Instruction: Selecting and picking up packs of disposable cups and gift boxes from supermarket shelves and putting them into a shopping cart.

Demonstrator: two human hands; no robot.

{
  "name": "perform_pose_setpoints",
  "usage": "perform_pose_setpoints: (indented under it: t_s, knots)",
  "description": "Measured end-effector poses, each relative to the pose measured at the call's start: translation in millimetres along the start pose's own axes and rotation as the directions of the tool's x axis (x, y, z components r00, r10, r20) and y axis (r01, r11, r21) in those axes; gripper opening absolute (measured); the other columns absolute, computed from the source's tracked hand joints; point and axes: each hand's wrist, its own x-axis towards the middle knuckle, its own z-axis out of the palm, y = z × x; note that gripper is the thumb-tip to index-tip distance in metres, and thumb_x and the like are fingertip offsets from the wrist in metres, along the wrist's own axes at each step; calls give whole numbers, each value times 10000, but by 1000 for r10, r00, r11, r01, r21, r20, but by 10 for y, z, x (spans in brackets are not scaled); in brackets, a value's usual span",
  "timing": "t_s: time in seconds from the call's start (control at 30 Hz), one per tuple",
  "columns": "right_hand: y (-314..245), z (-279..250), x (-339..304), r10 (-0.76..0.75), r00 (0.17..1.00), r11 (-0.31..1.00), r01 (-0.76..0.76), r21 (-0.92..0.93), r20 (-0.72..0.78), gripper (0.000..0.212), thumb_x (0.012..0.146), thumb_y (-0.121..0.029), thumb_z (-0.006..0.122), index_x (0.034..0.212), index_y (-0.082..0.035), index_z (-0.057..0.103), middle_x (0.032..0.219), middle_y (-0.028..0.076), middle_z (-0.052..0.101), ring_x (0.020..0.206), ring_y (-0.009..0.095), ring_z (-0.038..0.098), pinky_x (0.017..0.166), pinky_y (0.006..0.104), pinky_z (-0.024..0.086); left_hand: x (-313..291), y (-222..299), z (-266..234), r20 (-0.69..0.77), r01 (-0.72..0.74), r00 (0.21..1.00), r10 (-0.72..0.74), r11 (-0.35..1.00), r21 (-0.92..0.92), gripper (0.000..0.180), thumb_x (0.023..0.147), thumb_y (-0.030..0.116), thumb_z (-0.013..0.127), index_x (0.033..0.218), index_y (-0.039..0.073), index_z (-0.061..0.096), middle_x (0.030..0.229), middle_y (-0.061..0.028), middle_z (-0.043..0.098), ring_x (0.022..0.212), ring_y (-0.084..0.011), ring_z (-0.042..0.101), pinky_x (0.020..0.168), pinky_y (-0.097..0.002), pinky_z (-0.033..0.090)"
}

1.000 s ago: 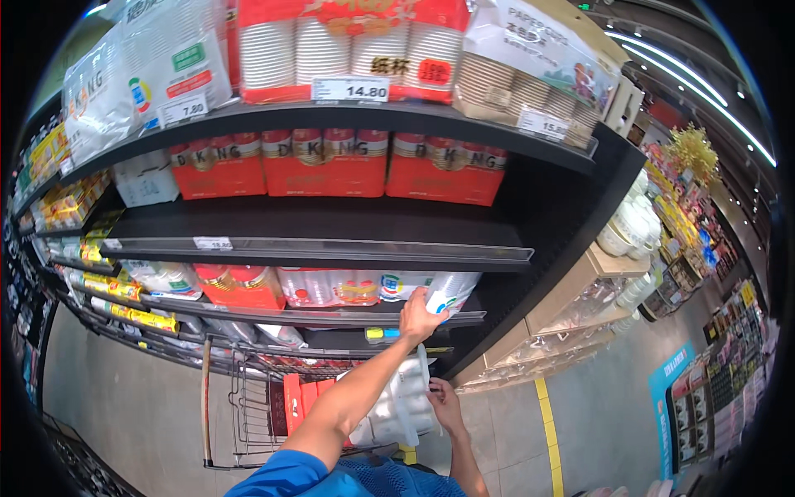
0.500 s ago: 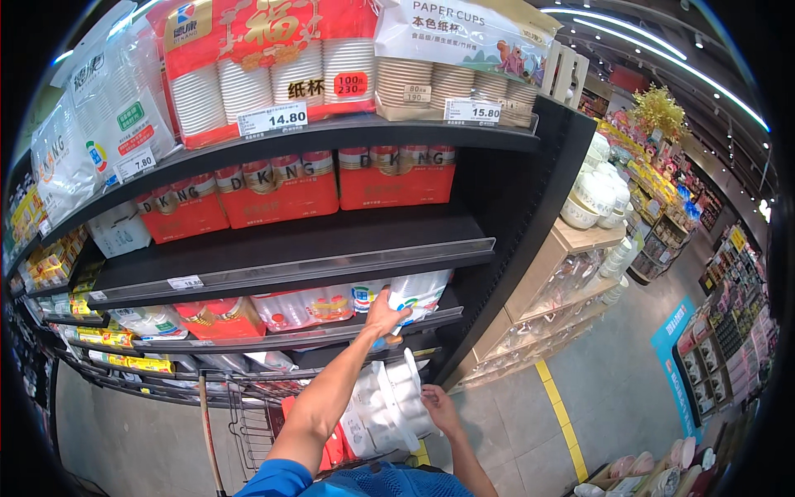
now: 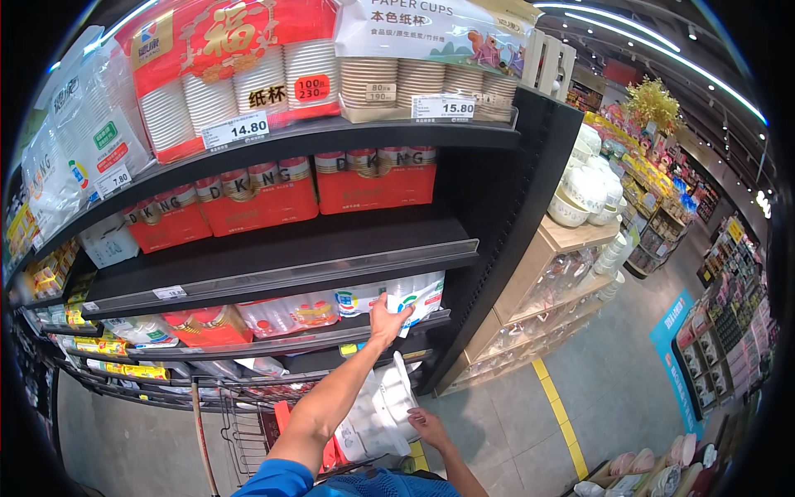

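My left hand (image 3: 389, 320) reaches to a lower shelf and rests against the front of a white plastic-wrapped pack (image 3: 420, 296) there. Its thumb and fingers are apart, pressed on the wrapping. Below, close to my body, a large clear-wrapped pack of white stacked disposable ware (image 3: 383, 412) lies tilted over the shopping cart. My right hand (image 3: 427, 427) has its fingers curled at the right edge of this pack and seems to pinch it. My left forearm covers part of the pack.
A wire shopping cart (image 3: 240, 427) with red parts stands against the shelving. Paper-cup packs (image 3: 240, 79) fill the top shelf, red boxes (image 3: 377, 182) the one below. A black upright (image 3: 509, 248) ends the unit. Beyond it stands a wooden rack (image 3: 530, 311) with bowls (image 3: 582, 195).
The view has shifted slightly, so the shelves sit further left. My left hand stays on the shelf pack. My right hand and the large white pack appear a little lower and further left.
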Motion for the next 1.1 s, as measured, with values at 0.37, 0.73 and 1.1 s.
perform_pose_setpoints:
  t_s: [0.37,0.73,1.1]
  knots:
    - [-27,-79,4,5,997,999,-2,-42,72,273,885,-195,624,1128,-70,619,960,76,664,816,148,617,751,287,499,-224,25,127,-30,20,999,-21,1000,-18,444,704,217,780,1024,-23,587,927,-134,686,834,-198,663,775,-316,509]
    - [183,-175,79,40,999,952,-36,305,-7,231,887,-147,613,1103,-68,624,954,21,653,837,109,601,762,274,483,-812,574,300,481,500,849,-218,624,-600,471,891,292,579,1258,22,461,1185,-124,577,1026,-247,611,816,-411,553]
    - [-500,-509,-195,135,988,377,-118,919,72,701,961,-578,254,1344,-4,379,1292,173,512,1167,280,522,1005,411,400,-2269,-291,-1127,661,818,549,-511,489,-302,481,850,217,648,1246,-3,486,1142,-108,598,1017,-187,595,897,-336,489]
